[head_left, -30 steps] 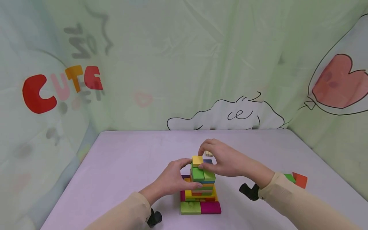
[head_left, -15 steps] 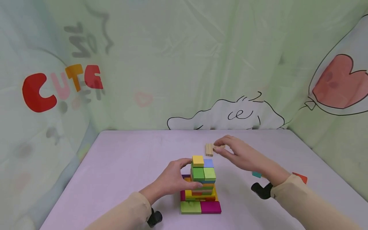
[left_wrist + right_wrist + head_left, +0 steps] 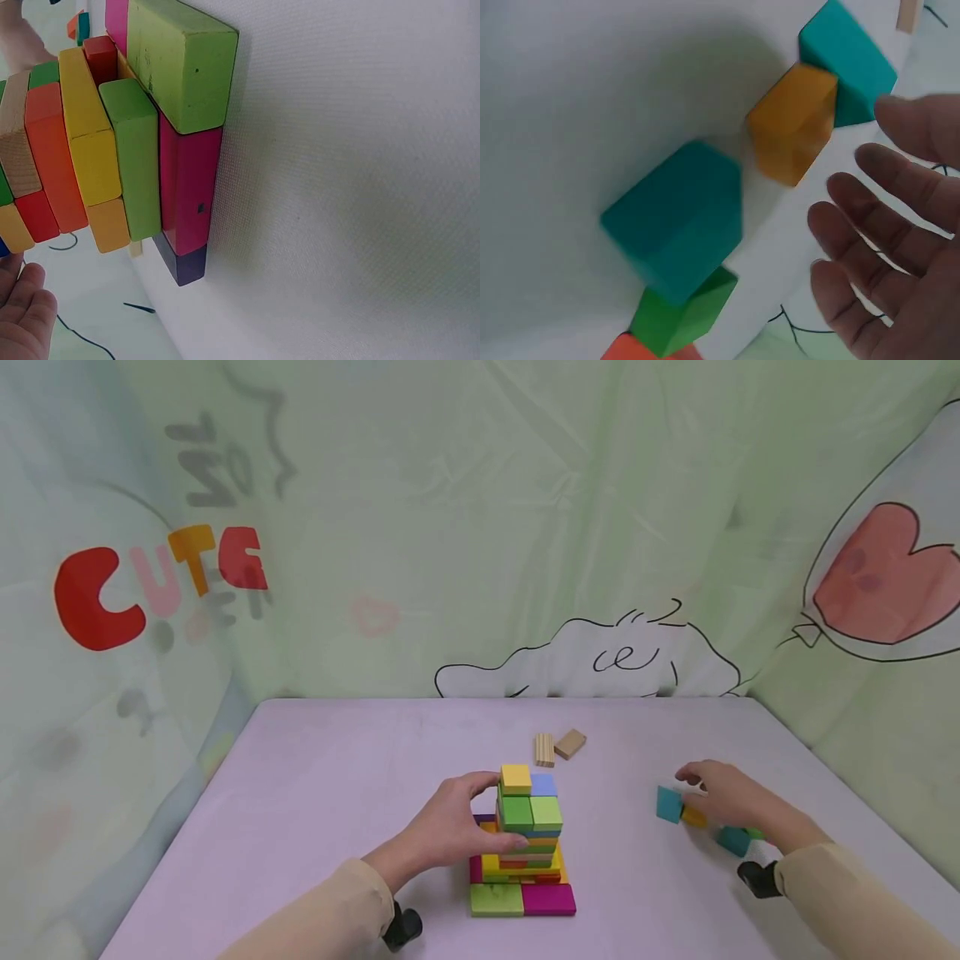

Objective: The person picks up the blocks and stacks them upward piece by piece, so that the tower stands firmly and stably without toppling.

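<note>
A tower of colourful wooden blocks (image 3: 531, 812) stands upright on the table, a yellow block (image 3: 515, 779) and a light blue block on top. My left hand (image 3: 446, 827) holds its left side, thumb across the front and fingers behind. In the left wrist view the tower's lower layers fill the upper left, with fingertips (image 3: 34, 307) beside them. My right hand (image 3: 727, 793) hovers at the right over loose blocks, fingers spread and holding nothing. Nearest it are a teal block (image 3: 851, 67) by the thumb and an orange block (image 3: 793, 124). Another teal block (image 3: 679, 214) lies closer to the wrist.
Two plain wooden blocks lie behind the tower: a striped one (image 3: 544, 750) and a tilted one (image 3: 570, 743). Past the nearer teal block come a green block (image 3: 682, 315) and an orange-red one (image 3: 641, 349). A printed curtain (image 3: 480, 527) hangs behind the table.
My right hand left the tower top, pinched a plain wooden block behind it, let go, and moved right over the loose coloured blocks. The left hand stayed on the tower.
</note>
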Motion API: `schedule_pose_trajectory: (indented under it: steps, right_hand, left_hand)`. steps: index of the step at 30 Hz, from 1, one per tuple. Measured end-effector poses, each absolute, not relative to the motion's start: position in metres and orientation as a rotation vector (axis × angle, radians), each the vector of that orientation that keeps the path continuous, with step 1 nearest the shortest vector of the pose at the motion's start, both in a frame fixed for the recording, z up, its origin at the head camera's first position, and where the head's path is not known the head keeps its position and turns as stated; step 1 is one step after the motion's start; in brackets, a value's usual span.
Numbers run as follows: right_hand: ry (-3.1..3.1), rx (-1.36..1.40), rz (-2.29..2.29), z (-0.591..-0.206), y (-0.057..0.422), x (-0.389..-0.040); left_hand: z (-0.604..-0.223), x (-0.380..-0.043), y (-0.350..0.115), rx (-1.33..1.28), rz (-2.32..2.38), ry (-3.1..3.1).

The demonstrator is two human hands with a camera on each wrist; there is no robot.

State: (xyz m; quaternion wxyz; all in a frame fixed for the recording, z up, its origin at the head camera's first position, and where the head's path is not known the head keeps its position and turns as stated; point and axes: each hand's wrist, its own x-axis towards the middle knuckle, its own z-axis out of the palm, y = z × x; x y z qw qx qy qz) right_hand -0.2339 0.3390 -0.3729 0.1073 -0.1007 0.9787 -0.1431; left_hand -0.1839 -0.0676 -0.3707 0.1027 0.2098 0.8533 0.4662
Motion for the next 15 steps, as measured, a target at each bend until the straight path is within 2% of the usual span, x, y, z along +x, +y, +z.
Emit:
schedule_pose_trajectory:
  steps: [15]
  right_hand:
    - [2.818, -0.261, -0.359, -0.383, 0.346, -0.208]
  left_hand:
    - [-0.371, -0.184, -0.068, 0.613, 1.364, 2.523]
